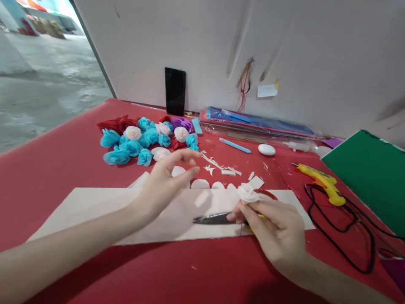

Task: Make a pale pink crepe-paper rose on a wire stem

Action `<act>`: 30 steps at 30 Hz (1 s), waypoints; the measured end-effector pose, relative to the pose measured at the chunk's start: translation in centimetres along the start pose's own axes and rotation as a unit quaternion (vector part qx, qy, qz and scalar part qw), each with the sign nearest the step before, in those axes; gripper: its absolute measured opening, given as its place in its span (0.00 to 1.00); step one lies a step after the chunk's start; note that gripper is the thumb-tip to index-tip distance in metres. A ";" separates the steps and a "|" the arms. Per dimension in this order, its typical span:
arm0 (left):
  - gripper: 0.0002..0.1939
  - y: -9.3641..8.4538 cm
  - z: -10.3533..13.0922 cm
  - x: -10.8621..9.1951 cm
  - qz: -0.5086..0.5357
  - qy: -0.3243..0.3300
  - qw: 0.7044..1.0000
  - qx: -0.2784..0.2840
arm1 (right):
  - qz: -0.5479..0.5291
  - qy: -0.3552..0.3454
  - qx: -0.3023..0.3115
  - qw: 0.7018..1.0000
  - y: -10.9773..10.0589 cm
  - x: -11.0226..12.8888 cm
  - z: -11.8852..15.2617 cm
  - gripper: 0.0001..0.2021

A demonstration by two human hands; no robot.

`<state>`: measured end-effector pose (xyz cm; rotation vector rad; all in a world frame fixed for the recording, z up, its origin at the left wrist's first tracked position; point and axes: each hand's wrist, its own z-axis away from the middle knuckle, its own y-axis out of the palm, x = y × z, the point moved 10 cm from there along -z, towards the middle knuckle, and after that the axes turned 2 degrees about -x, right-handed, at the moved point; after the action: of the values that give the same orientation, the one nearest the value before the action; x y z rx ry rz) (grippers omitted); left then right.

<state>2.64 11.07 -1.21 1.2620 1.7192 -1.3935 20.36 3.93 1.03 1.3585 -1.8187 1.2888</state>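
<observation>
Between the thumb and fingers of my right hand [275, 228] is a small white paper rose [247, 193], pinched by its base. My left hand [171, 181] hovers over the white paper sheet [95, 215], fingers curved and apart, with nothing in it. Scissors with dark blades [211, 218] lie on the sheet, partly hidden behind my right hand. Along the sheet's far edge sit several round white paper petals [200, 184]. Beyond my left hand is a pile of finished paper flowers [131, 147] in blue, white, red and purple.
A yellow glue gun [322, 181] with a looping black cord [367, 253] lies at right beside a green board [370, 177]. Paper scraps [228, 172], a blue pen [234, 145] and a white oval object [266, 149] lie farther back. A black phone [175, 91] leans on the wall.
</observation>
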 end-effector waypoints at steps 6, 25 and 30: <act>0.12 0.9 -2.6 0.6 -0.172 0.133 0.969 0.119 | -0.127 0.174 0.016 0.976 1.0 -4.9 -0.4 0.14; 0.14 4.5 -0.4 3.5 -0.336 0.225 0.901 0.158 | -0.224 0.247 0.030 0.942 2.5 -8.2 0.1 0.17; 0.13 4.9 -0.4 3.6 -0.332 0.212 0.903 0.169 | -0.232 0.247 0.031 0.940 2.6 -8.3 0.1 0.16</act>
<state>5.87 12.56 -6.16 1.2793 2.4433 -1.9803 20.96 7.51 -6.84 1.2509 -1.0503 1.2827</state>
